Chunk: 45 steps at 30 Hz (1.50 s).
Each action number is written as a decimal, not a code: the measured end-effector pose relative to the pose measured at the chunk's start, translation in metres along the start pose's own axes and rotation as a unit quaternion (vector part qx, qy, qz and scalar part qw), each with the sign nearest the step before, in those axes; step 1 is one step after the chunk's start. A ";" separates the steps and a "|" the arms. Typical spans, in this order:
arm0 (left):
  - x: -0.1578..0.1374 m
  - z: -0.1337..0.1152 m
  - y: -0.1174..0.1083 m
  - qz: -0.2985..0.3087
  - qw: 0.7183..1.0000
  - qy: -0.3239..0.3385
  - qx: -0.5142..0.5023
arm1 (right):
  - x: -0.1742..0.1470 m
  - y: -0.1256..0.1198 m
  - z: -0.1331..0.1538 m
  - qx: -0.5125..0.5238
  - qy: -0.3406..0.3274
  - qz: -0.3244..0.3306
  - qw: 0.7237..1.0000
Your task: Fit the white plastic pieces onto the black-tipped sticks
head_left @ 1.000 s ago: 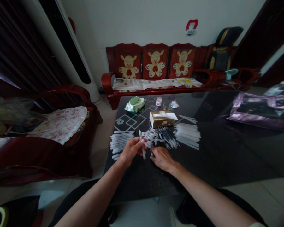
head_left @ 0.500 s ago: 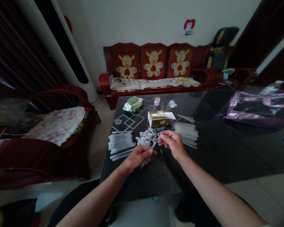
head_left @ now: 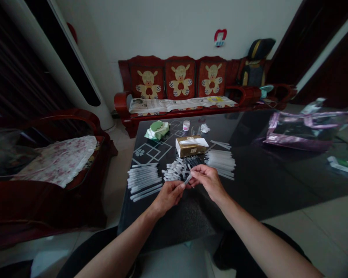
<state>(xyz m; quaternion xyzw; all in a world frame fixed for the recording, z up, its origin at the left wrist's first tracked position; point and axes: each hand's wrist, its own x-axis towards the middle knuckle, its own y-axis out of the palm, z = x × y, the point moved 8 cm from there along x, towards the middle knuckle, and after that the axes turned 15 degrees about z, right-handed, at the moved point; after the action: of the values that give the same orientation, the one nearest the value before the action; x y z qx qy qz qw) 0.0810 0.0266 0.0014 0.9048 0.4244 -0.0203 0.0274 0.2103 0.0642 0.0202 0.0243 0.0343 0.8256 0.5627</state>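
Note:
My left hand is closed around a slim whitish pen, held at a slant above the dark table. At its upper end, the fingertips of my right hand pinch the same pen; whether a separate cap is between them I cannot tell. Just beyond my hands lies a heap of short white pen caps, with thin dark pen parts beside it. A row of whitish pens lies to the left. Translucent pen barrels are stacked to the right, a few lying apart behind them.
A gold tissue box stands behind the pen parts. Farther back are a green wipes pack, a small white cup and a crumpled tissue. A purple-edged clear bag lies on the right of the dark table.
My right hand has come closer to my left, and its fingers now meet the pen's upper end. The pen's lower end no longer shows below my left hand. The view has shifted slightly.

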 end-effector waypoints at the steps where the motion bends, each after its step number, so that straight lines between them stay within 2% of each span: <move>1: 0.000 -0.001 0.005 -0.001 1.000 0.005 -0.002 | -0.005 0.000 0.002 -0.008 0.008 -0.004 1.000; 6: -0.005 -0.005 0.030 0.012 0.999 0.002 0.038 | -0.039 -0.001 0.003 -0.084 0.009 -0.063 0.994; 9: -0.008 -0.005 0.038 0.032 0.997 -0.004 0.074 | -0.052 -0.002 -0.008 -0.074 0.004 -0.083 0.994; 14: -0.009 0.002 0.035 0.020 0.994 -0.009 0.103 | -0.051 0.002 -0.022 -0.036 -0.002 -0.054 0.998; 18: -0.009 0.007 0.036 0.026 0.996 -0.017 0.089 | -0.049 0.005 -0.025 -0.029 0.000 -0.035 0.999; 23: -0.010 0.006 0.037 0.019 0.997 -0.013 0.077 | -0.051 0.008 -0.024 -0.040 -0.009 -0.040 0.998; 28: -0.008 0.005 0.033 0.041 0.995 0.001 0.087 | -0.047 0.010 -0.036 -0.008 0.004 -0.045 0.999; 30: -0.007 0.005 0.031 0.048 0.995 0.002 0.084 | -0.045 0.007 -0.034 -0.037 0.032 -0.049 0.998; 32: -0.006 0.003 0.028 0.053 0.994 0.004 0.092 | -0.049 -0.001 -0.017 -0.098 0.050 -0.059 0.992; 34: -0.007 -0.002 0.024 0.045 0.993 0.011 0.107 | -0.067 -0.019 0.021 -0.139 0.003 -0.123 0.983; 37: -0.009 -0.008 0.017 0.025 0.994 -0.003 0.111 | -0.115 -0.044 0.080 -0.151 -0.077 -0.212 0.962; 39: -0.010 -0.009 0.013 0.010 0.995 -0.019 0.097 | -0.152 -0.057 0.102 -0.169 -0.098 -0.257 0.947; 41: -0.010 -0.005 0.013 0.005 0.995 -0.036 0.092 | -0.189 -0.069 0.103 -0.183 -0.086 -0.292 0.935; 45: -0.009 0.008 0.018 0.011 0.987 -0.079 0.140 | -0.257 -0.093 0.065 -0.182 -0.018 -0.348 0.920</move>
<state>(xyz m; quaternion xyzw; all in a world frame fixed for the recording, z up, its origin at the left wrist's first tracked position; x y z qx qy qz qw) 0.0892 0.0073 -0.0056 0.8998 0.4041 -0.1510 -0.0659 0.3951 -0.1392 0.0771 -0.0775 -0.1206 0.5694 0.8095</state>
